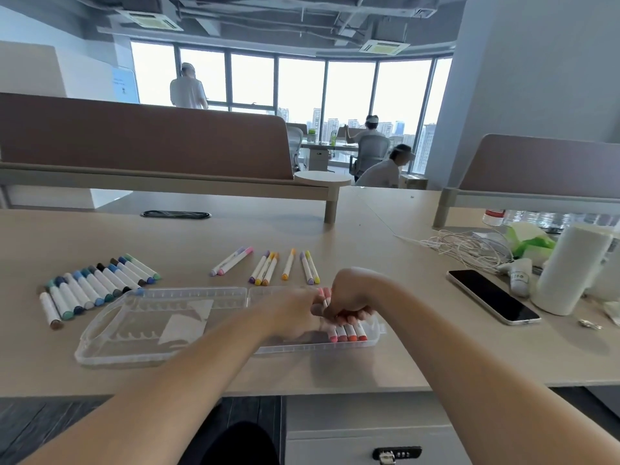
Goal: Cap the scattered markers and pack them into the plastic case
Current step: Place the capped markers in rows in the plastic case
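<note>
Four markers [347, 333] lie at the 3 o'clock end of the open case [100, 330] on the tabletop [201, 236]. The right hand [349, 293] curls round pink markers [324, 293] over them. The left hand [295, 313] meets it, grip too blurred to tell.

Left hand [293, 313], right hand [349, 293] bare; dark clothing [241, 444]

The table [335, 370] holds loose markers [97, 285], a plastic case [141, 330], phone [493, 297], cables [459, 246].

Bright window wall [302, 85], brown desk partitions [144, 139], exposed ceiling [268, 15].
</note>
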### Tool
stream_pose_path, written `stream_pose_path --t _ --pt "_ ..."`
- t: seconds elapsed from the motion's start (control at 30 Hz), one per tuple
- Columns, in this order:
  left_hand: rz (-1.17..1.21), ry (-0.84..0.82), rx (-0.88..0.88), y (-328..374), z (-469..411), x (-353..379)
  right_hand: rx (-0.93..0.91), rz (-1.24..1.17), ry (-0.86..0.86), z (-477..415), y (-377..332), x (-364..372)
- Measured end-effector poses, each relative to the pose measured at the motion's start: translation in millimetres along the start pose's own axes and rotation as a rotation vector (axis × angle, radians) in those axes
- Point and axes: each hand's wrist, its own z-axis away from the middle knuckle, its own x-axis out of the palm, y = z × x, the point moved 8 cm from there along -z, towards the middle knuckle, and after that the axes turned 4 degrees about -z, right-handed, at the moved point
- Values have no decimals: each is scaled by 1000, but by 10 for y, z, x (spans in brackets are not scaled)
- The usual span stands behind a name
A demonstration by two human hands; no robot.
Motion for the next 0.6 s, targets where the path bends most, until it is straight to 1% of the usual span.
stream_pose_path --t 0.1,0.2,0.3,0.37,0.43,0.6 --pt "33 8 -3 -12 -17 18 5 21 -9 -3 -12 -7" --pt "25 -34 -16 -46 -52 32 15 35 -7 -2 -12 -35" --pt "49 -47 -64 -121 -50 -43 6 1 63 -26 -50 -136" --pt "78 41 -137 -223 -8 -221 -17 -64 161 -60 -122 -251" --pt "53 138 -199 -388 21 -408 -41 -128 252 -147 -236 -355" --pt "134 241 -339 -998 117 -697 -90 -205 292 -402 -742 -421"
